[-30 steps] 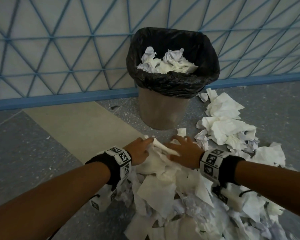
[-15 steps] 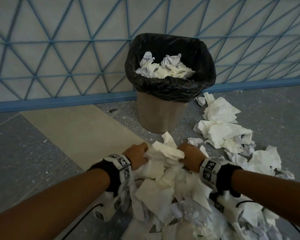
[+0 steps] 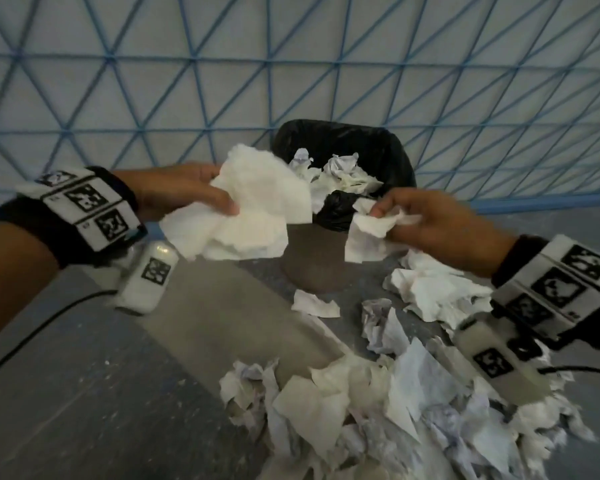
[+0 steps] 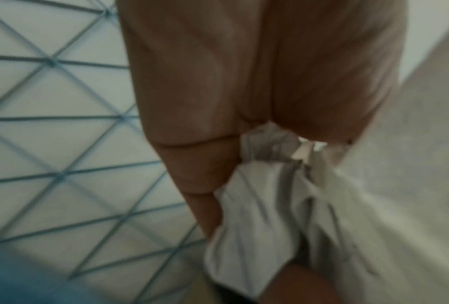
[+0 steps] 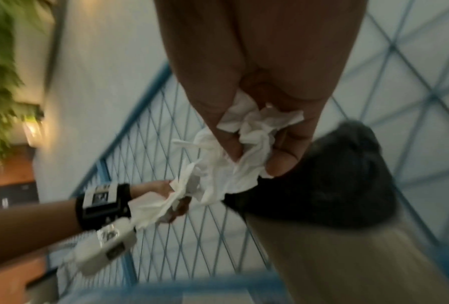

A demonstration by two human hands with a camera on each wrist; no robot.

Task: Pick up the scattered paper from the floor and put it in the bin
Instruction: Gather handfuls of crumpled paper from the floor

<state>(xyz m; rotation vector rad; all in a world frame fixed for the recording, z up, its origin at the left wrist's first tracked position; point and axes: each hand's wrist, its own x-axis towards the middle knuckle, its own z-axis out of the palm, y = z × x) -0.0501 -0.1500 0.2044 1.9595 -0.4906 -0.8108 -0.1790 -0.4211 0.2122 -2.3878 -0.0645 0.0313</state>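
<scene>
A grey bin (image 3: 312,261) lined with a black bag (image 3: 385,150) stands by the wall, with crumpled paper inside. My left hand (image 3: 201,192) grips a large wad of white paper (image 3: 253,202) raised just left of the bin's rim. My right hand (image 3: 392,211) pinches a smaller crumpled piece (image 3: 371,237) in front of the rim. The right wrist view has that piece (image 5: 246,144) between thumb and fingers, with the bin (image 5: 335,185) below. In the left wrist view the wad (image 4: 270,205) hangs from my curled fingers. A heap of scattered paper (image 3: 378,403) lies on the floor below.
A wall with a blue triangular lattice (image 3: 187,81) rises right behind the bin. More paper (image 3: 433,292) lies to the right of the bin and a small scrap (image 3: 314,304) in front of it. A beige floor strip (image 3: 229,306) runs to the left.
Both hands gathered paper from the heap, closed on it and lifted it up to the level of the bin's rim. The wad has split into two handfuls.
</scene>
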